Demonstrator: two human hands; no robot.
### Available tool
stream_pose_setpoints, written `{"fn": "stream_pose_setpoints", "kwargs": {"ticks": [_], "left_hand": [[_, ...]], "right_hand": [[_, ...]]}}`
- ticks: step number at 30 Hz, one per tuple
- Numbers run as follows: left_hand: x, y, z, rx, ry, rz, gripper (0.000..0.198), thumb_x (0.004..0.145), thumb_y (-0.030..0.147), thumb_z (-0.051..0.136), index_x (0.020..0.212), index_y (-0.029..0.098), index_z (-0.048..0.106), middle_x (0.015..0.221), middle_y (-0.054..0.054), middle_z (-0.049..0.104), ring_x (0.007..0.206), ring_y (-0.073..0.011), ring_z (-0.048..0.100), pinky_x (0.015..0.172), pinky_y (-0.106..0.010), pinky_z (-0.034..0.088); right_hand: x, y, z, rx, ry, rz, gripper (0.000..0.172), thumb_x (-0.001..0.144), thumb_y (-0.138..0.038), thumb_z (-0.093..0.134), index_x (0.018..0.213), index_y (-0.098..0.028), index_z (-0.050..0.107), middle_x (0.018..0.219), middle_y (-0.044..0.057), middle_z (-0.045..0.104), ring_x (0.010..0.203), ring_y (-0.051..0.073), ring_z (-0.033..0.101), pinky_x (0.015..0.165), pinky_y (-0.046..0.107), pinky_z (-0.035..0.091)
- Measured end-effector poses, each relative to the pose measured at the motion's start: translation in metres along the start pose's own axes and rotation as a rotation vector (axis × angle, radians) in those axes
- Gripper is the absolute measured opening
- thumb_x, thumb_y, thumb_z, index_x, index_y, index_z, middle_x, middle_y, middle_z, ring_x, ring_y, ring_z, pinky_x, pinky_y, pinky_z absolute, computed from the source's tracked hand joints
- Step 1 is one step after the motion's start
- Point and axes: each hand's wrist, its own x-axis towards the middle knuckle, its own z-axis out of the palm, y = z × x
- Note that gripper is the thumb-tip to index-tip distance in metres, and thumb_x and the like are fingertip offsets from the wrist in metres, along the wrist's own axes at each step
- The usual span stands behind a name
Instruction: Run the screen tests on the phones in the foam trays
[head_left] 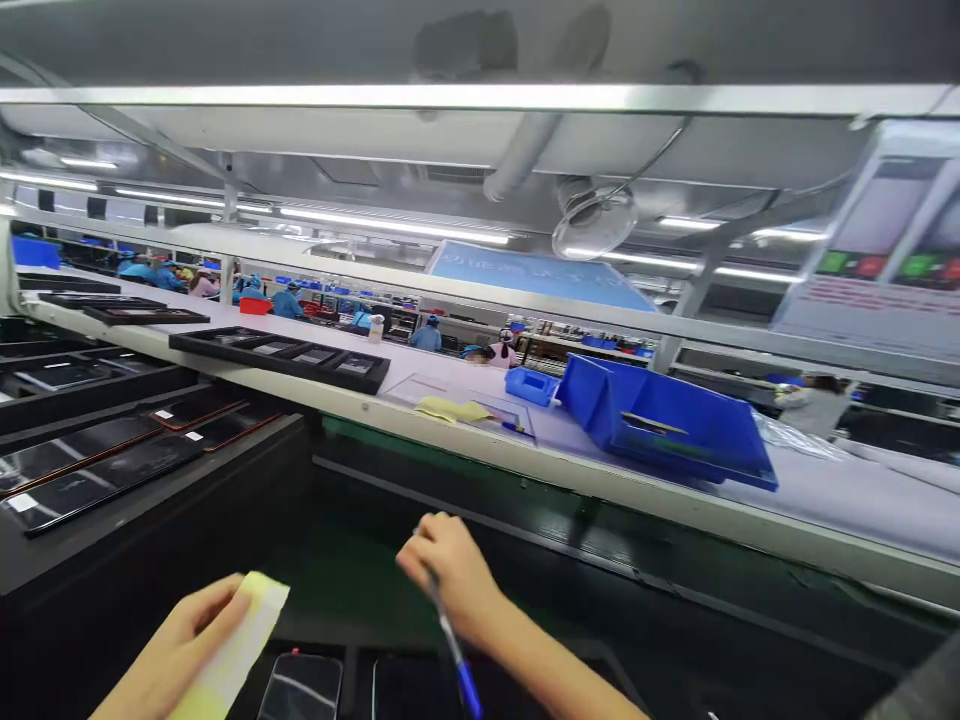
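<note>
My left hand (176,645) is closed on a strip of yellow and white paper (238,645), its upper end sticking out past the thumb. A pen (454,650) with a blue end sits in my right hand (450,570), the blue end pointing down. That hand's fingers are curled round the upper part of the pen, and its other end is mostly hidden. Under my hands lies a phone-like panel with a glossy dark screen (302,688). Beside it is a second dark panel (407,692), partly cut off by the frame's bottom edge.
Trays of dark screens (97,455) stand at left. On the long white shelf (480,450) ahead are a black tray (281,357), yellow paper (452,409), a small blue box (531,385) and a large tilted blue bin (660,415). Several people in blue work far behind.
</note>
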Motion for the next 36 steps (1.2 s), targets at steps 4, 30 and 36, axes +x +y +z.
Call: {"fn": "stream_pose_setpoints", "kwargs": {"ticks": [4, 30, 36], "left_hand": [[0.084, 0.081, 0.045, 0.06, -0.189, 0.188, 0.052, 0.068, 0.067, 0.055, 0.066, 0.016, 0.064, 0.052, 0.0, 0.058, 0.045, -0.0136, 0.052, 0.039, -0.022, 0.038], [0.14, 0.165, 0.155, 0.676, -0.414, 0.906, 0.024, 0.085, 0.025, 0.051, 0.106, 0.018, 0.062, 0.111, 0.002, 0.062, 0.105, -0.0128, 0.053, 0.095, -0.03, 0.036], [0.011, 0.052, 0.152, 0.951, -0.941, 0.949, 0.052, 0.073, 0.051, 0.066, 0.118, 0.028, 0.055, 0.131, -0.008, 0.051, 0.113, -0.0259, 0.048, 0.089, -0.036, 0.04]], "right_hand": [[0.003, 0.08, -0.066, -0.193, 0.079, 0.373, 0.039, 0.094, -0.033, 0.035, 0.076, -0.015, 0.066, 0.09, 0.013, 0.059, 0.088, 0.022, 0.052, 0.074, 0.036, 0.037], [-0.157, 0.12, -0.076, -0.071, 0.197, 0.491, 0.041, 0.093, -0.036, 0.033, 0.123, -0.013, 0.046, 0.109, 0.013, 0.06, 0.1, 0.025, 0.054, 0.088, 0.04, 0.043], [-0.248, 0.05, 0.035, 0.129, -0.046, 0.701, 0.042, 0.087, -0.041, 0.037, 0.122, -0.019, 0.046, 0.118, 0.012, 0.055, 0.109, 0.026, 0.052, 0.084, 0.041, 0.045]]}}
